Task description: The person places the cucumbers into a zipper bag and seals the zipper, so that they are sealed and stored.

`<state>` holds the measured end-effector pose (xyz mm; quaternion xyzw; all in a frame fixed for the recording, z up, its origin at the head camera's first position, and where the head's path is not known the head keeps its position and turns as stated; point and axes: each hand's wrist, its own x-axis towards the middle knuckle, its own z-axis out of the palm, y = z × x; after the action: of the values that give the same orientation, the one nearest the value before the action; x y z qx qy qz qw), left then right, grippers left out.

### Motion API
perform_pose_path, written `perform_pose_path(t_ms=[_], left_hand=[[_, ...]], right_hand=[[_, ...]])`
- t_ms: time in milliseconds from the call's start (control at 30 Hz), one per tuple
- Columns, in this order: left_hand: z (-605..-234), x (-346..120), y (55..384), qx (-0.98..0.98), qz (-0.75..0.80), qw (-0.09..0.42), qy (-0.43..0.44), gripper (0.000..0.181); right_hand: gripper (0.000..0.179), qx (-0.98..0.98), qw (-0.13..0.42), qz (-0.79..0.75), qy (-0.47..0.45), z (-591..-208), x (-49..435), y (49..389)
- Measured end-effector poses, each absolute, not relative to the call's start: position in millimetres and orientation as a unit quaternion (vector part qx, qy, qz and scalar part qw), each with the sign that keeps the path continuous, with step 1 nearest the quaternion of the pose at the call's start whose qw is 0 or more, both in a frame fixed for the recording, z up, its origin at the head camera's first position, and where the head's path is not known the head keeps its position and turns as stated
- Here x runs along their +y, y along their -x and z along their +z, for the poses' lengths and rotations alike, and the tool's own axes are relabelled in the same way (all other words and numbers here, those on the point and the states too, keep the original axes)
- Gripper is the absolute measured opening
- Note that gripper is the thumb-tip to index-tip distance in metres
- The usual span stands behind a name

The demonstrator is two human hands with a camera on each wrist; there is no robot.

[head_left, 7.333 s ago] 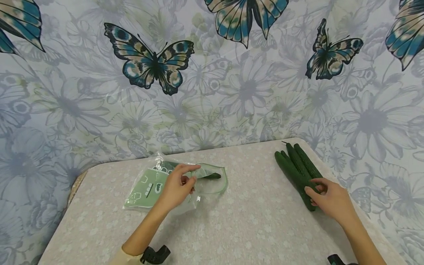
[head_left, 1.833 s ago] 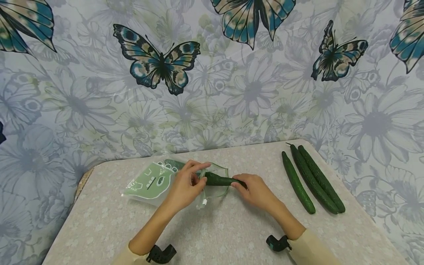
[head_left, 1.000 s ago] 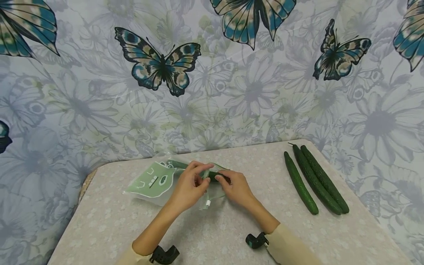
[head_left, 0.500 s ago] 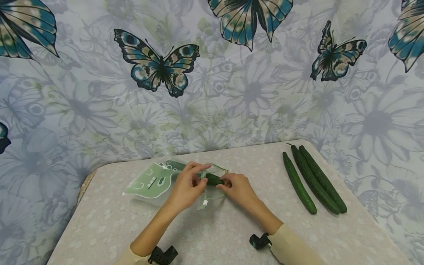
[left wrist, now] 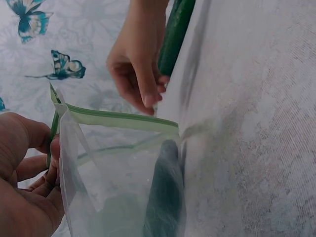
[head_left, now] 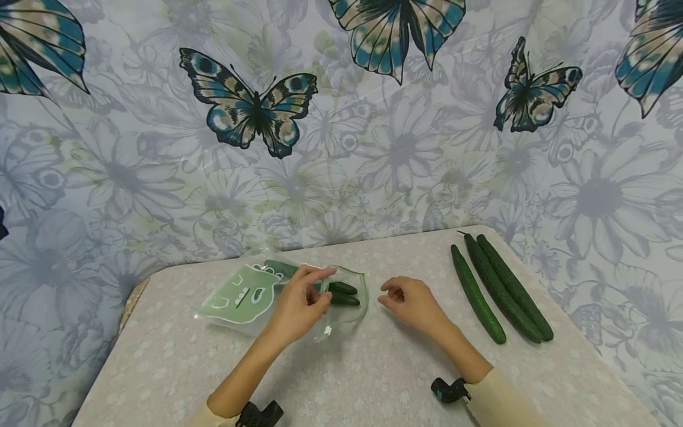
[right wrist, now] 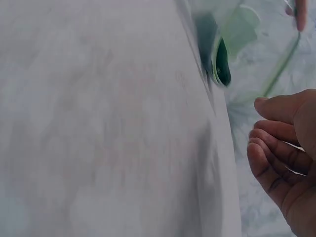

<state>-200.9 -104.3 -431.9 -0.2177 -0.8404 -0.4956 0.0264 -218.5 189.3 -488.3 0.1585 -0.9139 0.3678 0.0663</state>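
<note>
- Green-printed clear bag [head_left: 240, 299]: on the surface [head_left: 368, 379].
- Left hand [head_left: 300, 302]: forearm [head_left: 242, 370] slanting up, grip pinching the bag's edge.
- Two cucumber ends [head_left: 345, 300]: inside the bag's mouth.
- Right hand [head_left: 415, 303]: near the mouth, grip loosely curled, thumb and fingers apart.
- Three cucumbers [head_left: 500, 289]: side by side on the surface.

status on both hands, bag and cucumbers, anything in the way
Left hand pinches bag near its opening. Right hand holds nothing, apart from bag. Two cucumber ends show at opening; three cucumbers on table. No obstruction seen between right hand and bag.
</note>
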Motion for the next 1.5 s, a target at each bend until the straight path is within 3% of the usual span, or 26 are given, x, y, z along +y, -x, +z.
perform_pose_path(t_ms=[367, 733, 1167, 1333, 1500], left_hand=[[-443, -120, 203, -0.841, -0.501, 0.02, 0.205, 0.048], [-448, -128, 206, -0.834, -0.511, 0.024, 0.205, 0.05], [-453, -136, 211, -0.833, -0.522, 0.017, 0.183, 0.051], [-451, -137, 211, -0.838, -0.515, 0.014, 0.181, 0.051], [-450, -137, 210, -0.84, -0.513, 0.013, 0.179, 0.052]], right_hand=[[0.024, -0.927, 0.088, 0.327, -0.159, -486, 265, 181], [0.044, -0.962, 0.103, 0.247, -0.055, -470, 324, 150], [0.067, -0.983, 0.021, 0.182, 0.002, -472, 353, 131], [0.058, -0.987, -0.018, 0.161, 0.005, -475, 357, 125], [0.042, -0.987, 0.0, 0.163, 0.003, -480, 356, 122]])
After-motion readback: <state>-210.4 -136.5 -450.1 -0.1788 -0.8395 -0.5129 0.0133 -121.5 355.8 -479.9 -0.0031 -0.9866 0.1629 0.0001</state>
